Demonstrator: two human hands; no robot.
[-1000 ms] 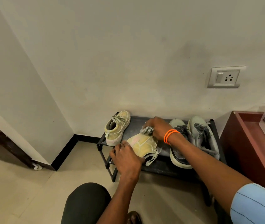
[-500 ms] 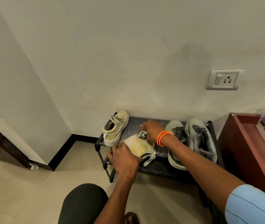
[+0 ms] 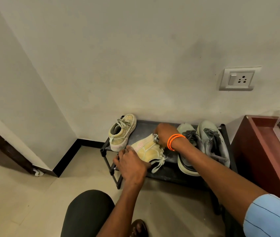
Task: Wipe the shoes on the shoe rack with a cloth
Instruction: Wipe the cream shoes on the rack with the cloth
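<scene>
Shoes are sitting along the top shelf of the black shoe rack (image 3: pixel 204 124) against the wall, and in the head view you are working on the yellow one. That yellow shoe (image 3: pixel 148 148) is tipped onto its side near the front left of the shelf, its side panel facing up, probably so the cloth can reach it flat. Your left hand (image 3: pixel 130 165) is gripping its near end, fingers curled over the edge, which looks like bracing so it is not sliding while you rub. Your right hand (image 3: pixel 165 134) is reaching across from the right, fingers bunched and pinching a small grey cloth (image 3: pixel 155 138) against the shoe's far upper edge; keeping the cloth wadded is giving you a firm pad to press with. An orange band (image 3: pixel 174 141) is circling that wrist.

Its partner, the upright yellow shoe (image 3: pixel 122 132), is standing just beside it at the back left, out of your way. The two grey sneakers (image 3: pixel 209 144) are lying side by side on the right, with your right forearm passing over the nearer one.

Judging by this, you are partway through the first pair, with the grey pair not yet handled. Watch the loose laces (image 3: pixel 159 164) trailing toward the front rail.
</scene>
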